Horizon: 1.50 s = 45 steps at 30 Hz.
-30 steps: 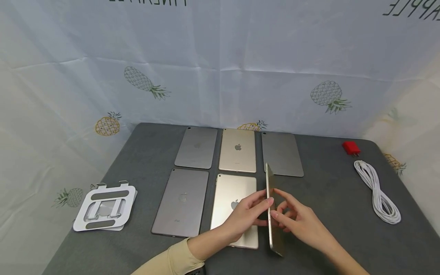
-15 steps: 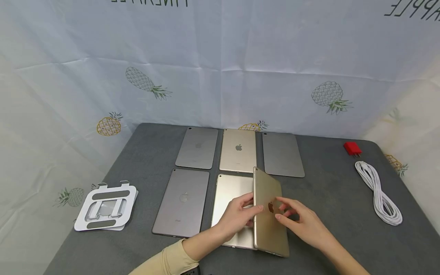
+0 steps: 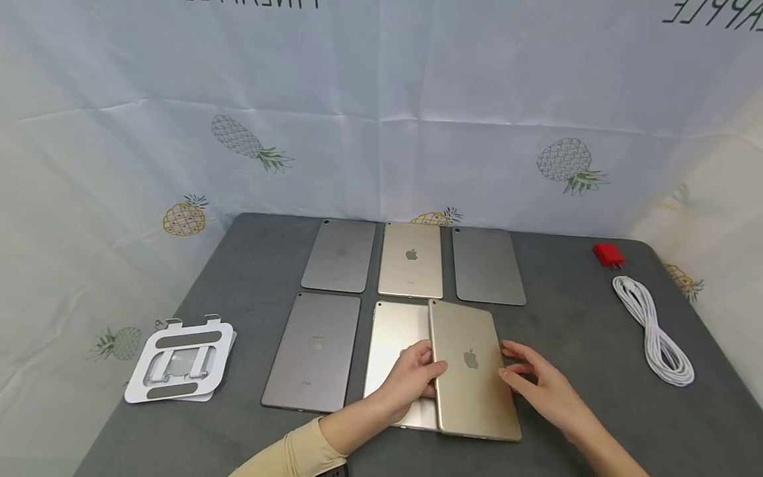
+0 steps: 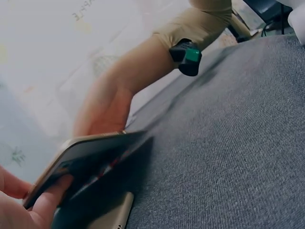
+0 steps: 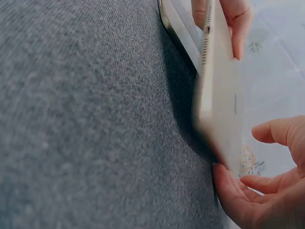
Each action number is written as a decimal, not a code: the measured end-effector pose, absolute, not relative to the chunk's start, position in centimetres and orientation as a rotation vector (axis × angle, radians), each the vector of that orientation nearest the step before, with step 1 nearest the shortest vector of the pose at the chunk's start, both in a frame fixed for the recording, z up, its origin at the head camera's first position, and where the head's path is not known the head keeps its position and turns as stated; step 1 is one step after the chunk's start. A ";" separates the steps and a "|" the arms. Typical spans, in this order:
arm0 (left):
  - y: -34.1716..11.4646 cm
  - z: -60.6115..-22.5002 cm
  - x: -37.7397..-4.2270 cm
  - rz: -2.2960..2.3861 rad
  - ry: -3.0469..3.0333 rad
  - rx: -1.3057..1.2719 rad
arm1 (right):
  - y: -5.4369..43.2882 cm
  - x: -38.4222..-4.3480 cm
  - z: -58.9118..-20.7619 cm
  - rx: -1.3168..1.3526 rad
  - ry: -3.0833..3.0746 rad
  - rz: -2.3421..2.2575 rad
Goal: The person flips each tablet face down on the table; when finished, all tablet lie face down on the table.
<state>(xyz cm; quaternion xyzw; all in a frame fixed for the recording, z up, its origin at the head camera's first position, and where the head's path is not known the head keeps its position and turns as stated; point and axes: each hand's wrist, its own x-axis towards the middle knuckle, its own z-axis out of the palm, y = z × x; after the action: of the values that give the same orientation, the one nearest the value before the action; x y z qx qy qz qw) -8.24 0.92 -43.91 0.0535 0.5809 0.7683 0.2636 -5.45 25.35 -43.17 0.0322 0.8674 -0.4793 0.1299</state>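
Note:
A gold iPad (image 3: 473,404) is tilted back-up above the table, its left side raised over a second gold iPad (image 3: 384,354). My left hand (image 3: 408,374) pinches its left edge, thumb on the back and fingers on the screen side, as the left wrist view shows with fingers (image 4: 52,195) against the dark screen. Beside the right edge is my right hand (image 3: 539,387). In the right wrist view its fingertips (image 5: 221,176) touch the iPad's low edge (image 5: 205,112), while the thumb stands off from the back.
Several more iPads lie back-up in rows, among them a grey one (image 3: 312,351), a gold one (image 3: 411,258) and a dark grey one (image 3: 489,265). A white folding stand (image 3: 205,338) is at the left. A red plug (image 3: 608,254) and a coiled white cable (image 3: 652,331) lie at the right.
The held iPad has turned from nearly upright to a low tilt, its back now facing up and its right side lowered. My right hand has moved right, from its back to its right edge.

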 end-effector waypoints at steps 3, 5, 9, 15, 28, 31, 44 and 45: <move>0.9 -44.2 -8.4 2.089 1.528 0.094 | 25.5 -5.6 -43.2 0.140 2.455 -1.458; 0.9 -44.3 -8.4 2.096 1.506 0.067 | 25.6 -5.5 -43.2 0.176 2.407 -1.489; 1.1 -44.3 -8.4 2.094 1.482 0.043 | 25.7 -5.5 -43.2 0.229 2.302 -1.520; 1.6 -44.4 -8.2 2.081 1.459 0.070 | 26.5 -5.6 -43.3 0.248 2.255 -1.509; 2.7 -43.0 -7.7 1.886 1.512 0.333 | 28.8 -5.2 -43.5 0.259 2.419 -1.402; 2.9 -42.3 -7.5 1.841 1.547 0.291 | 29.0 -5.1 -43.6 0.249 2.486 -1.358; 2.6 -42.5 -7.5 1.781 1.556 0.283 | 29.0 -5.2 -43.4 0.031 2.942 -0.822; 2.6 -42.6 -7.5 1.784 1.556 0.285 | 29.0 -5.2 -43.3 0.027 2.944 -0.803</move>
<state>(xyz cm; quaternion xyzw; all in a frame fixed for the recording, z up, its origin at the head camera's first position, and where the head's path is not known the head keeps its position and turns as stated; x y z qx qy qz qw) -7.46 2.59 -42.56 0.1111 0.6062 0.6954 0.3696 -5.23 28.97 -43.35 0.0088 0.9638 -0.2628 0.0451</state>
